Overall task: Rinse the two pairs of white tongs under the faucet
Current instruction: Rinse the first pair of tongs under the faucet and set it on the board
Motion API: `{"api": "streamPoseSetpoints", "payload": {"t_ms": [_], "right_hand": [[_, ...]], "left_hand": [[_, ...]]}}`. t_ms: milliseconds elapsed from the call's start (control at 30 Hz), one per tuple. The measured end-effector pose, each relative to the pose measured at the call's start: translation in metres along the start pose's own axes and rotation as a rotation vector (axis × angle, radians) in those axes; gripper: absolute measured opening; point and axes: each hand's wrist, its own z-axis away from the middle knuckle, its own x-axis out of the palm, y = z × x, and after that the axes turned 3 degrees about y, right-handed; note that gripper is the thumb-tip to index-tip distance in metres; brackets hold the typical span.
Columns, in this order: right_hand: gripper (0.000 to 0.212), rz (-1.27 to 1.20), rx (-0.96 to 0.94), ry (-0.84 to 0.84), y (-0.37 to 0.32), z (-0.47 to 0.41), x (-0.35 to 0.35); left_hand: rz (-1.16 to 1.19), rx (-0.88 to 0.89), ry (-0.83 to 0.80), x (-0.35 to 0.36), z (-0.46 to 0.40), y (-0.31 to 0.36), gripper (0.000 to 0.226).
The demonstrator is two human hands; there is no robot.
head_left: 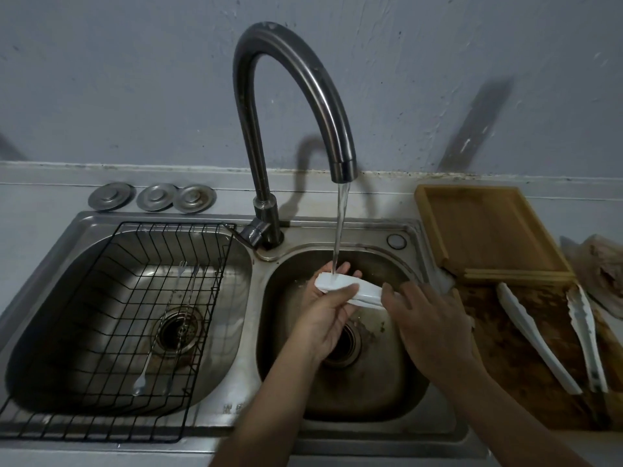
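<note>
One pair of white tongs (350, 289) lies across my left hand (325, 311) over the right sink basin (364, 382). My left thumb presses on its top. Water runs from the dark arched faucet (344, 170) onto the tongs' left end. My right hand (428, 318) holds the tongs' other end, which its fingers hide. A second pair of white tongs (553, 335) lies spread open on the brown board (515, 358) to the right of the sink.
A black wire rack (111, 332) with forks and a spoon sits in the left basin. Three metal sink plugs (151, 197) lie on the counter behind it. A wooden tray (485, 230) rests at the back right. A crumpled bag (603, 267) lies at the far right.
</note>
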Motion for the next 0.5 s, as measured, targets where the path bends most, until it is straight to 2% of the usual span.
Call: {"api": "streamPoseSetpoints", "payload": {"t_ms": [100, 167, 233, 300, 400, 500], "right_hand": [[0.023, 0.012, -0.036, 0.081, 0.003, 0.001, 0.001], [0.026, 0.0, -0.051, 0.099, 0.001, 0.001, 0.003], [0.027, -0.027, -0.024, 0.093, -0.005, 0.0, 0.004], [0.028, -0.039, 0.009, 0.084, -0.008, -0.003, 0.006], [0.029, -0.048, 0.046, 0.011, -0.004, -0.003, 0.004], [0.027, -0.221, 0.181, -0.174, 0.002, 0.0, 0.001]], "left_hand": [[0.052, -0.014, 0.165, 0.004, -0.011, 0.002, 0.019], [0.225, 0.0, 0.264, 0.002, -0.019, 0.01, 0.018], [0.265, 0.063, 0.304, 0.005, -0.022, 0.014, 0.021], [0.149, 0.105, 0.285, 0.013, -0.016, 0.01, 0.019], [0.037, 0.043, 0.167, 0.019, -0.004, 0.001, 0.011], [-0.031, -0.072, 0.04, 0.016, -0.003, 0.005, 0.017]]}}
